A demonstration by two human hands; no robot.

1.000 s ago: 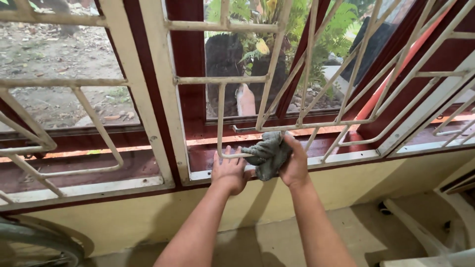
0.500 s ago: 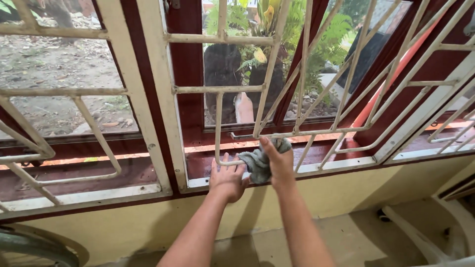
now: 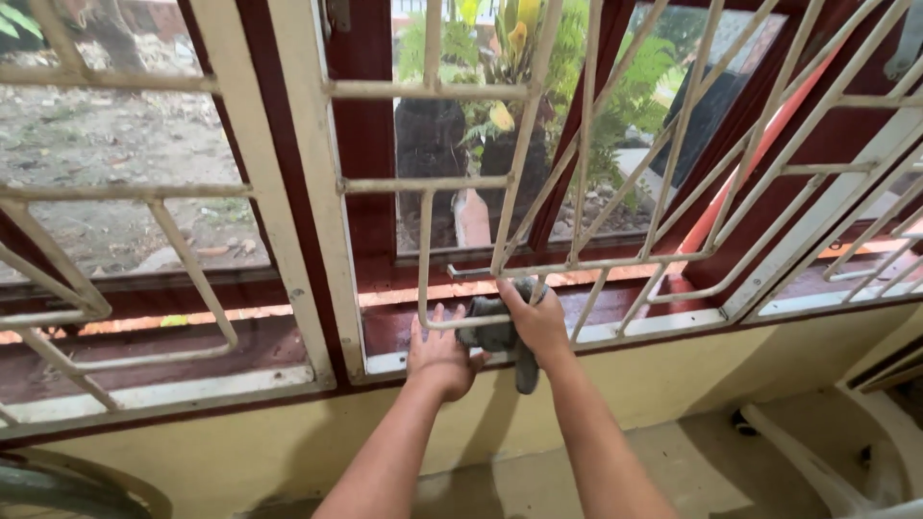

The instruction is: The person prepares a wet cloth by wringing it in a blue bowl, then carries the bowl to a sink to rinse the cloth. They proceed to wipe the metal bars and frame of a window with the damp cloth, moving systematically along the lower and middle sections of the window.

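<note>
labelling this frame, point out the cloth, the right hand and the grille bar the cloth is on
cloth (image 3: pixel 492 336), head view, bunched grey middle
right hand (image 3: pixel 538 322), head view, back of hand
grille bar (image 3: pixel 442 323), head view, low curved bar

Dark red window sill (image 3: pixel 615 300) runs under my fingers, behind cream grille bar. Grey cloth (image 3: pixel 492 332) lies on sill edge under my right fingers (image 3: pixel 514 296), tail hanging below. My left fingers (image 3: pixel 431 332) rest on sill just beside cloth.
</note>
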